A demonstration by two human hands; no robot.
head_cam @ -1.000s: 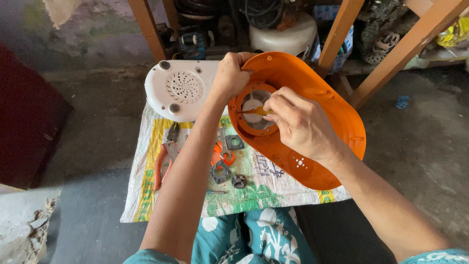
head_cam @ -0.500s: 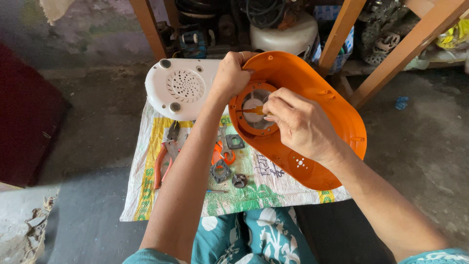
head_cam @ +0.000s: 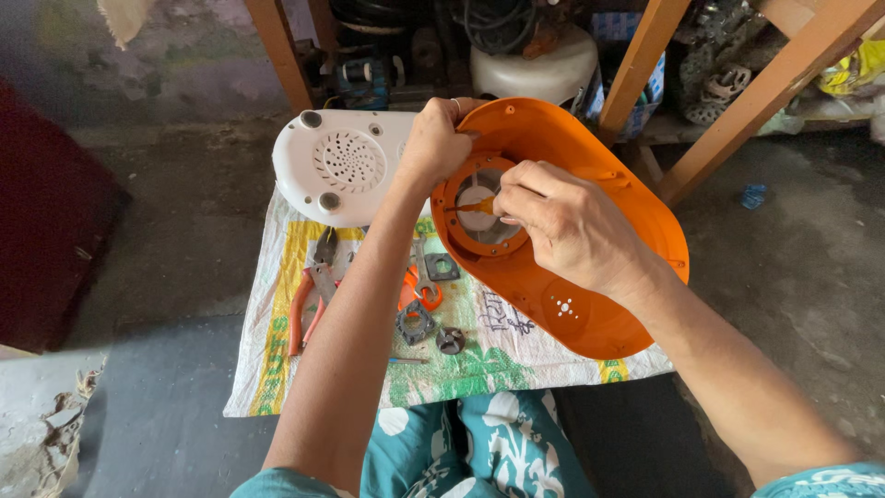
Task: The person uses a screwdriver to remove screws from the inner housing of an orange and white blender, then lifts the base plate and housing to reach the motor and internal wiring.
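My left hand (head_cam: 441, 140) grips the upper rim of a large orange plastic housing (head_cam: 590, 304) and holds it tilted over a printed woven mat (head_cam: 516, 346). My right hand (head_cam: 567, 226) is closed on a slim tool with an orange tip, pushed into the housing's round central opening (head_cam: 479, 207). A white plastic cover (head_cam: 343, 171) with a perforated grille lies just left of the housing, on the mat's far edge.
On the mat lie red-handled pliers (head_cam: 304, 304), an orange-handled tool (head_cam: 419, 286), a square grey frame (head_cam: 441, 267) and small dark metal parts (head_cam: 419, 325). Wooden table legs (head_cam: 645, 65) and cluttered shelving with a white tank (head_cam: 535, 69) stand beyond. A dark red object (head_cam: 46, 240) sits at left.
My right hand has turned slightly inside the round opening; the housing and my left hand stay nearly still.
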